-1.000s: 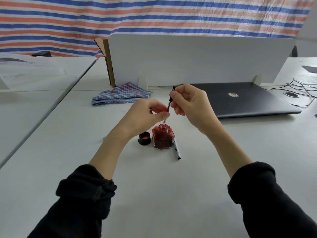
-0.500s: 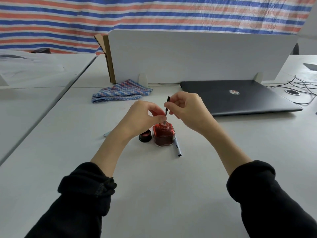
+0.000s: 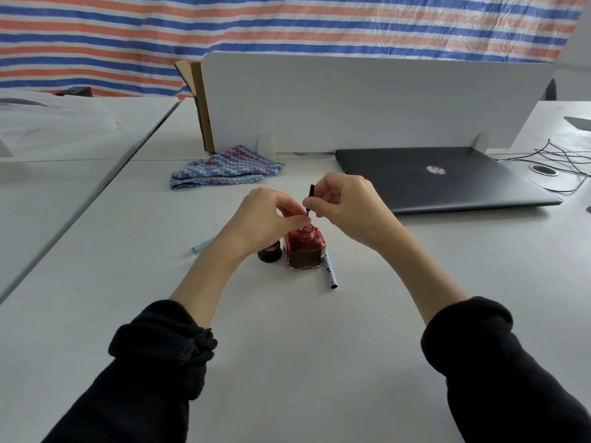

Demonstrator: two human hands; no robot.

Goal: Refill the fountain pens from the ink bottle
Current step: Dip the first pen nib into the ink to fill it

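A square glass ink bottle [image 3: 303, 251] with red ink stands uncapped on the white table; its black cap [image 3: 269, 251] lies just to its left. A thin black pen converter [image 3: 309, 199] stands upright over the bottle's mouth. My right hand [image 3: 348, 209] pinches its upper part. My left hand [image 3: 268, 219] pinches its lower end right above the bottle's neck; the tip is hidden by my fingers. A white pen barrel with dark dots [image 3: 329, 271] lies to the right of the bottle. A pale blue pen part [image 3: 202, 245] lies on the table to the left, partly behind my left wrist.
A folded striped cloth [image 3: 224, 169] lies behind the hands. A closed dark laptop [image 3: 447, 180] sits at the back right, with cables [image 3: 563, 161] beyond it. A white divider board [image 3: 367, 100] stands along the table's back edge.
The converter has come down toward the bottle's mouth, and both hands have dropped with it. The left fingers now sit right over the bottle's neck.
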